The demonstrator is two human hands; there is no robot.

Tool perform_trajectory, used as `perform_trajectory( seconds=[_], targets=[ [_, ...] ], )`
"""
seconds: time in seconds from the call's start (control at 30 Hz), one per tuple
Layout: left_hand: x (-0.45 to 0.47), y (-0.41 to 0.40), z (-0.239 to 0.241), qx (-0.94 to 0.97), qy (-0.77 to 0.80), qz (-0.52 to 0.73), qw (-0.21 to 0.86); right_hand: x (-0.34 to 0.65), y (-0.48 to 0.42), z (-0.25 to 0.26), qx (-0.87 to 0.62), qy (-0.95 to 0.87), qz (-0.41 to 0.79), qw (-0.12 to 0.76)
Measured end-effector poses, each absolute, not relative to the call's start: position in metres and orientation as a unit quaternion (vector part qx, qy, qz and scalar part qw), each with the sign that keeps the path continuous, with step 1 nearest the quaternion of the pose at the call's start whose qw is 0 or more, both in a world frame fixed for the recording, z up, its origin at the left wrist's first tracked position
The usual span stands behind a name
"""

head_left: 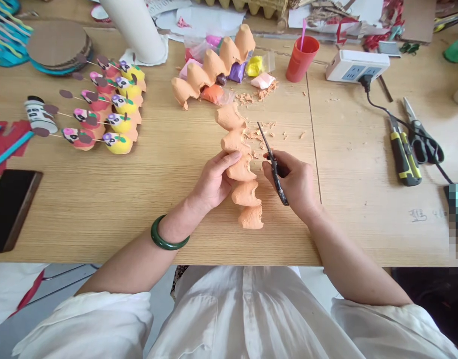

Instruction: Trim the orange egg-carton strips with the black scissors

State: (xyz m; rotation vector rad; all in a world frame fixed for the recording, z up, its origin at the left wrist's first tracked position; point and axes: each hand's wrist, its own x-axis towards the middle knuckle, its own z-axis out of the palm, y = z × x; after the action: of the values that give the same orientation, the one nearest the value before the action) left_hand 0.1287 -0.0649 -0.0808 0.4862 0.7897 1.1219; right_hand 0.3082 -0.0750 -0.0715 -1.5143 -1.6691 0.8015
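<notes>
My left hand (216, 179) grips an orange strip of egg-carton cups (241, 167) by its middle, thumb on top. The strip runs lengthwise away from me, and its right edge is ragged. In my right hand (294, 182) is a pair of black-handled scissors (274, 169), blades together as far as I can see and pointing away, just right of the strip. Orange carton scraps (266, 132) lie beyond the scissors. A second orange egg-carton strip (214, 67) rests farther back, by small bags of coloured clay (236, 72).
Decorated red and yellow carton cups (118, 107) stand at left, near a black phone (12, 209). A red cup (303, 60) and a white power strip (358, 66) are behind. At right lie a utility knife (403, 152) and other scissors (423, 134) beside a cable.
</notes>
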Motion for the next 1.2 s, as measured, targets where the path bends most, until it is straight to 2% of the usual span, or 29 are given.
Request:
perform_trajectory(
  seconds=[0.13, 0.33, 0.57, 0.9, 1.2],
  targets=[
    [0.125, -0.061, -0.080, 0.249, 0.373, 0.552, 0.703, 0.316, -0.074, -0.063, -0.574, -0.659, 0.355, 0.331],
    [0.124, -0.061, -0.074, 0.264, 0.399, 0.580, 0.659, 0.316, -0.079, -0.056, -0.532, -0.627, 0.461, 0.333],
    [0.126, -0.064, -0.075, 0.274, 0.404, 0.601, 0.633, 0.309, -0.088, -0.047, -0.542, -0.695, 0.382, 0.278],
    [0.131, -0.067, -0.069, 0.274, 0.387, 0.597, 0.647, 0.306, -0.098, -0.050, -0.545, -0.734, 0.304, 0.268],
    [0.133, -0.068, -0.073, 0.271, 0.387, 0.593, 0.652, 0.308, -0.100, -0.048, -0.552, -0.732, 0.312, 0.249]
  ],
)
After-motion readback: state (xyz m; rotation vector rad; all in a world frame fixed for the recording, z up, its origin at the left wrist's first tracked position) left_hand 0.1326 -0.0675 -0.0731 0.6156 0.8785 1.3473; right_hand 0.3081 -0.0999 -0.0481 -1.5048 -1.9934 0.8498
